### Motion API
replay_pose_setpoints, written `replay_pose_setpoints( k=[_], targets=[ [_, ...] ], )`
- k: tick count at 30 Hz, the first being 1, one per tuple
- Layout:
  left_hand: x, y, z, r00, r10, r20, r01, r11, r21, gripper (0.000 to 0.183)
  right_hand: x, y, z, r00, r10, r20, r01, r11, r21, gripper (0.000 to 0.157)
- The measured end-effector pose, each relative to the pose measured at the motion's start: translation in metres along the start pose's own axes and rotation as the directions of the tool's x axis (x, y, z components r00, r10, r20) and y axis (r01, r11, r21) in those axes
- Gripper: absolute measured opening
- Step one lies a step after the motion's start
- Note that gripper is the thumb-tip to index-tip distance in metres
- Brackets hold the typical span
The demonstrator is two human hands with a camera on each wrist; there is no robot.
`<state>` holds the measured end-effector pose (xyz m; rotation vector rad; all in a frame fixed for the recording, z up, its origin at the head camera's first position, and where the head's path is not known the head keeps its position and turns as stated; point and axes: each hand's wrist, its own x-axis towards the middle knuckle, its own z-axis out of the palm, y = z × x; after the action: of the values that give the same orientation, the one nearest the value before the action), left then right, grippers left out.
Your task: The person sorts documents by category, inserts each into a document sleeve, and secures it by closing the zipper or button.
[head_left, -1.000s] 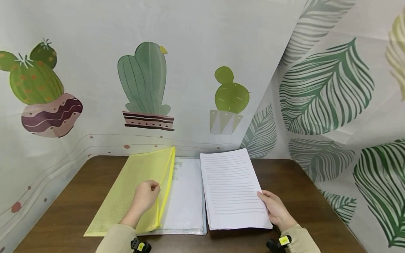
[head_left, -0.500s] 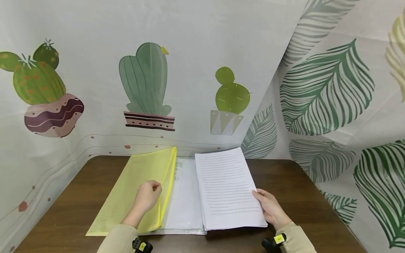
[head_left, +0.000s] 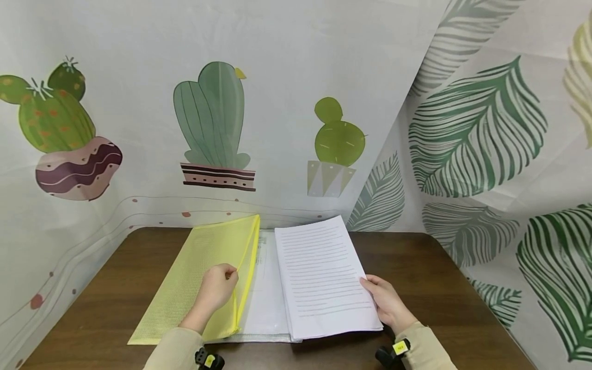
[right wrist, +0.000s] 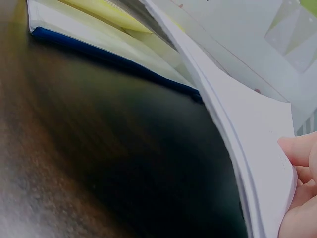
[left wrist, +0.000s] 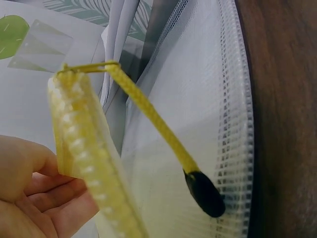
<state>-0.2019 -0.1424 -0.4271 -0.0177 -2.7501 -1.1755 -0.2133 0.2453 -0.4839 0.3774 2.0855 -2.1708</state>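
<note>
My left hand [head_left: 216, 289] pinches the opening edge of a yellow mesh zip pouch [head_left: 180, 293], lifting that side up. The left wrist view shows the pouch's zip edge [left wrist: 94, 153] close up, with a yellow pull cord [left wrist: 153, 119] ending in a black tip. My right hand [head_left: 387, 302] grips the right edge of a stack of printed paper [head_left: 319, 277], thumb on top. The tilted stack is above the right part of a whitish mesh pouch [head_left: 265, 311], which lies partly under the yellow one. In the right wrist view the stack [right wrist: 247, 134] bends slightly, raised off the table.
A dark brown wooden table [head_left: 416, 262] carries everything. A fabric backdrop [head_left: 277, 113] printed with cacti and leaves stands behind it and along the right side. A dark blue edge [right wrist: 114, 62] of the whitish pouch shows in the right wrist view.
My right hand has moved left with the paper stack, which now covers more of the whitish pouch and is closer to the yellow one. The left hand has hardly moved.
</note>
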Motion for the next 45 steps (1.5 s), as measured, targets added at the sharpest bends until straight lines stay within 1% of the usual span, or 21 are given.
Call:
replay_pose_setpoints(
  k=[5,9,16,26,35,41,45],
  targets=[
    [0.000,0.000,0.001,1.000,0.004,-0.004,-0.004,1.000,-0.002,0.023,-0.001,-0.002,0.005,1.000,-0.005,0.028,0.005,1.000,-0.005,0.039],
    [0.000,0.000,0.001,1.000,0.004,-0.003,-0.004,1.000,-0.013,0.023,0.000,-0.005,0.011,0.999,0.002,0.037,-0.002,1.000,-0.012,0.038],
    [0.001,0.001,0.002,1.000,0.015,-0.001,-0.015,1.000,-0.015,0.024,0.002,-0.007,0.020,0.998,-0.001,0.056,0.001,1.000,0.007,0.037],
    [0.000,0.001,0.004,1.000,0.029,-0.008,-0.029,0.999,0.028,0.022,0.002,-0.008,0.031,0.996,-0.012,0.091,0.010,1.000,0.013,0.032],
    [0.000,0.001,0.007,0.998,0.057,-0.006,-0.056,0.996,0.066,0.020,0.001,-0.011,0.040,0.993,-0.016,0.120,0.017,1.000,-0.007,0.036],
    [0.000,0.001,0.009,0.998,0.068,-0.013,-0.067,0.994,0.086,0.020,0.002,-0.013,0.048,0.993,-0.035,0.115,0.036,0.999,-0.012,0.033],
    [0.000,0.002,0.009,0.997,0.077,-0.010,-0.076,0.992,0.096,0.020,0.003,-0.013,0.054,0.993,-0.045,0.106,0.044,0.999,0.019,0.031]
  ],
)
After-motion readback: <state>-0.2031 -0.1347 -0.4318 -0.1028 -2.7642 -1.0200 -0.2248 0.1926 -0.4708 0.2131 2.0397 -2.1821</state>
